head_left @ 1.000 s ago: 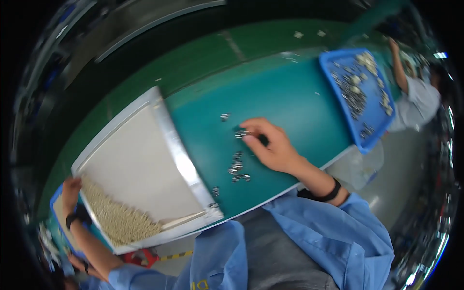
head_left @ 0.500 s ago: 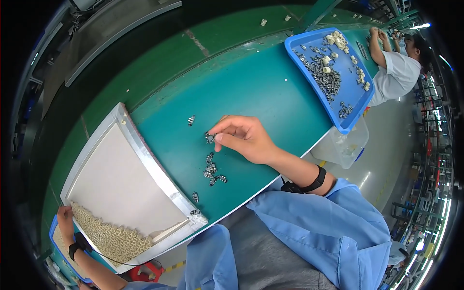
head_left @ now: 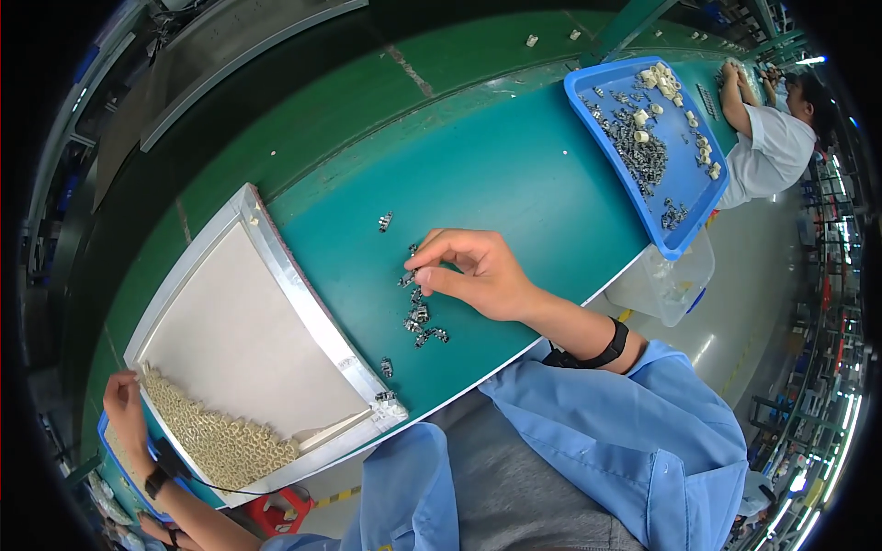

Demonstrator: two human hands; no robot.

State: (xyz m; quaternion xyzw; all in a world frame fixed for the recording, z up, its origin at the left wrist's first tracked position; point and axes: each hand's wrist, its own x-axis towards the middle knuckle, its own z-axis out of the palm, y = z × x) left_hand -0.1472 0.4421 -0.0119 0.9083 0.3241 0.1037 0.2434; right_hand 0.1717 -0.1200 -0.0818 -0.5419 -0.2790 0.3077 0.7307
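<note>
Over the green worktop (head_left: 514, 174), my right hand (head_left: 482, 275) is closed, thumb and forefinger pinched at a small dark metal clip-like part (head_left: 407, 279). Just below its fingertips lies a loose cluster of similar metal parts (head_left: 418, 317). A single metal part (head_left: 385, 221) lies farther off, and another (head_left: 387, 367) sits near the framed tray. My left hand (head_left: 127, 413) is at the tray's left edge, beside a heap of small beige ring-shaped pieces (head_left: 216, 441). Its fingers are curled together, and what they hold is too small to make out.
The white-bottomed tray (head_left: 308, 317) has a raised metal frame. At the right stands a blue tray (head_left: 675, 184) with metal parts and cream plastic pieces. Under the bench edge is a clear bin (head_left: 666, 285). A co-worker (head_left: 776, 147) sits at the far right; a red stool (head_left: 280, 512) is below.
My right hand has lowered slightly toward the metal cluster, its pinch now just above it. My left hand has risen a little along the tray's edge. The whole view has shifted slightly.
</note>
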